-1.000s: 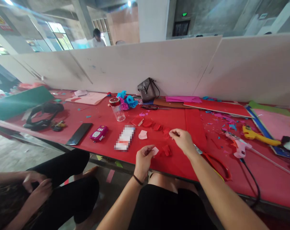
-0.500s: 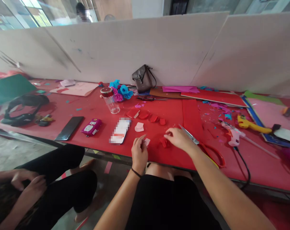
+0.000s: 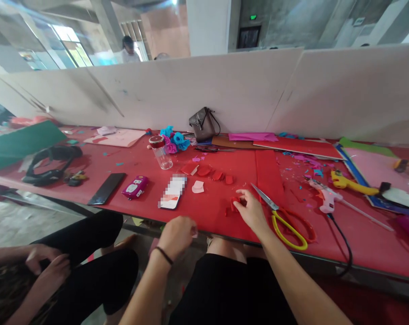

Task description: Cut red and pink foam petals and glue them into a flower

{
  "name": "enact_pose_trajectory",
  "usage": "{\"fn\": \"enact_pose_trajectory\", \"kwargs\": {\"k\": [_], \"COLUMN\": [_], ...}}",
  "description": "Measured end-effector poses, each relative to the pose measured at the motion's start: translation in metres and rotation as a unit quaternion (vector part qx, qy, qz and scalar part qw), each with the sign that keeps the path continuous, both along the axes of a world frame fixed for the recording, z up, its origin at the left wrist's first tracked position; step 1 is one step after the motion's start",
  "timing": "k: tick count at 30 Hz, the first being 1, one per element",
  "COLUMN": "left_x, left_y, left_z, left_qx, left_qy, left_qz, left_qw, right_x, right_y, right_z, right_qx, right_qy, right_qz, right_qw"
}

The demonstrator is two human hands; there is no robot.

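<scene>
My left hand [image 3: 178, 234] is closed just off the table's front edge, and a small pink paper piece [image 3: 195, 234] shows at its fingertips. My right hand [image 3: 252, 211] pinches a small red piece [image 3: 236, 201] over the red tabletop, its fingers partly hiding it. Beside my right hand lie large scissors [image 3: 273, 205] with red and yellow handles, blades apart. A pale pink cut piece [image 3: 198, 187] rests farther in. Behind it runs a row of several red cut pieces [image 3: 218, 175].
Left of my hands are a phone [image 3: 172, 198], a purple case [image 3: 135, 187] and a black slab [image 3: 107, 188]. A clear jar [image 3: 163, 158] stands behind. To the right lies a pink glue gun [image 3: 326, 198] with a cord. Another person's hands [image 3: 48, 264] rest at the lower left.
My left hand has moved back and left off the table edge, taking the small pink piece from the tabletop. My right hand has shifted slightly over the red pieces. The view has tilted up.
</scene>
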State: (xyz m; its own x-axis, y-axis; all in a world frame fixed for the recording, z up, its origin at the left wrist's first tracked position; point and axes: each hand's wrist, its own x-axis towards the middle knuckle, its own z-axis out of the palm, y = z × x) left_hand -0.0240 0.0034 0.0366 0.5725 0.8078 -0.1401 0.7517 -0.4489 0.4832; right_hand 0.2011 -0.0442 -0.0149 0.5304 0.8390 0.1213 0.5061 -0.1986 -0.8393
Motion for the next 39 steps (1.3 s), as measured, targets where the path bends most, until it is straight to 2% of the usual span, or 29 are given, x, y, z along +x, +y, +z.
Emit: {"fn": "enact_pose_trajectory", "kwargs": {"k": [2,4,7,10,12,15,19,21,26,29,32,34,37,39], "left_x": [-0.019,-0.024,-0.009,0.015,0.028,0.04,0.045,0.044,0.034,0.033,0.039,0.042,0.044,0.046], "left_y": [0.003,0.003,-0.001,-0.009,-0.013,-0.014,-0.012,-0.007,0.023,0.041,0.051,0.057,0.072,0.084], "left_z": [0.01,0.013,0.006,-0.002,-0.003,-0.004,-0.013,-0.022,-0.041,-0.046,-0.045,-0.043,-0.035,-0.028], "left_qx": [0.056,0.061,-0.027,-0.16,-0.223,-0.255,-0.249,-0.232,-0.073,-0.076,-0.087,-0.067,-0.006,0.016], "left_qy": [-0.031,-0.119,-0.258,-0.376,-0.432,-0.482,-0.5,-0.497,-0.38,-0.339,-0.328,-0.301,-0.173,-0.095], "left_qz": [0.051,0.097,0.15,0.171,0.172,0.199,0.225,0.22,0.27,0.272,0.262,0.258,0.233,0.209], "left_qw": [0.997,0.986,0.954,0.896,0.857,0.814,0.798,0.807,0.882,0.897,0.904,0.915,0.957,0.973], "right_x": [0.0,-0.003,-0.012,-0.02,-0.023,-0.025,-0.028,-0.028,-0.022,-0.019,-0.019,-0.019,-0.018,-0.016], "right_y": [0.001,0.003,0.003,-0.001,-0.004,-0.008,-0.01,-0.01,-0.011,-0.009,-0.005,-0.002,0.0,0.0], "right_z": [-0.002,-0.001,0.006,0.014,0.018,0.021,0.019,0.016,0.01,0.008,0.004,0.002,0.0,-0.001], "right_qx": [0.058,0.091,0.1,0.1,0.102,0.099,0.095,0.094,0.103,0.116,0.117,0.114,0.108,0.103], "right_qy": [0.066,0.15,0.314,0.418,0.446,0.459,0.426,0.396,0.35,0.357,0.356,0.35,0.318,0.29], "right_qz": [-0.008,-0.019,-0.034,-0.029,-0.023,-0.015,-0.01,0.0,-0.023,-0.035,-0.041,-0.043,-0.04,-0.041], "right_qw": [0.996,0.984,0.944,0.902,0.889,0.883,0.9,0.913,0.931,0.926,0.926,0.929,0.941,0.951]}}
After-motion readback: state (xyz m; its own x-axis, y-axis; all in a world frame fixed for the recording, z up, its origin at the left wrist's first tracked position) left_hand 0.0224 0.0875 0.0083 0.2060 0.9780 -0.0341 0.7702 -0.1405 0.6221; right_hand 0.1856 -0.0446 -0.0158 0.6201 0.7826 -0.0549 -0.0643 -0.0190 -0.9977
